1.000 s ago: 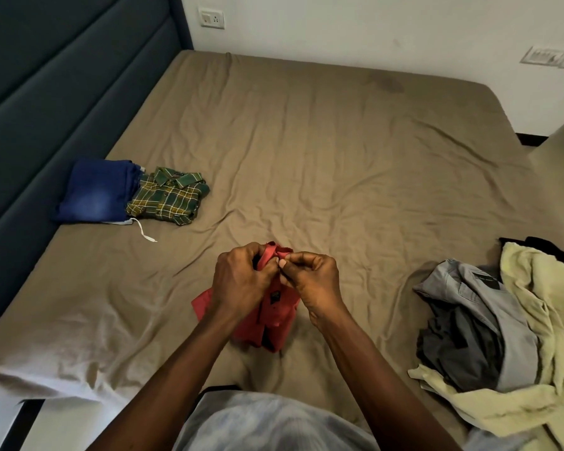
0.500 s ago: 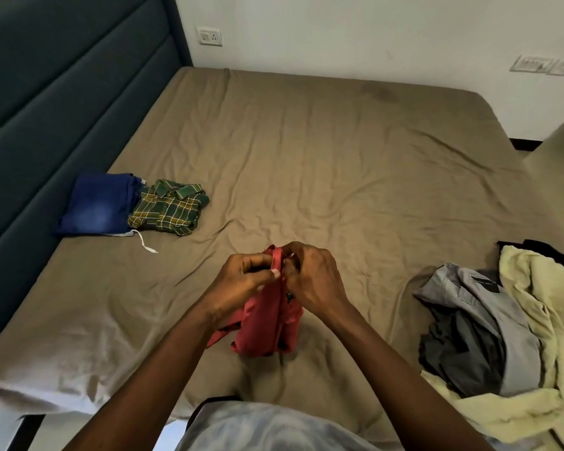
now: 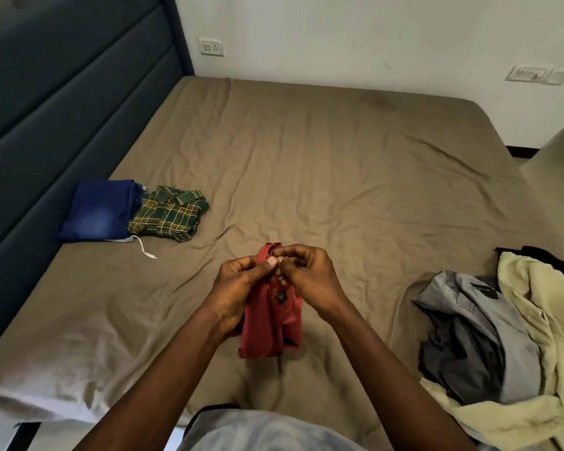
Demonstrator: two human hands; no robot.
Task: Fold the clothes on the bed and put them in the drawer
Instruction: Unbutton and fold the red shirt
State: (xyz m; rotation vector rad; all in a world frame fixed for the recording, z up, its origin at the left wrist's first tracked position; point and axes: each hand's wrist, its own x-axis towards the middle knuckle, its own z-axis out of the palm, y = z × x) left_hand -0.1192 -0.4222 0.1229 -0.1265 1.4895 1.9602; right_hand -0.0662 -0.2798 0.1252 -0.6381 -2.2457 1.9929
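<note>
A red garment [image 3: 271,323] hangs bunched above the brown bed sheet [image 3: 306,174], near the front edge. My left hand [image 3: 238,288] grips its upper left side. My right hand [image 3: 306,275] pinches its top edge, fingertips close to my left thumb. At the left, beside the headboard, folded blue jeans [image 3: 98,211] and a folded green plaid shirt [image 3: 168,214] lie side by side. An unfolded heap at the right holds a grey shirt [image 3: 482,323], a pale yellow garment [image 3: 541,320] and something black [image 3: 544,258]. No drawer is in view.
A dark blue padded headboard [image 3: 62,102] runs along the left. A white wall with a socket [image 3: 211,46] and a switch plate [image 3: 534,75] stands behind the bed. The bed's front edge lies just before my body.
The red garment has been drawn up from a spread bunch into a narrower hanging bundle. Both hands stay together at its top, and the view has tilted upward.
</note>
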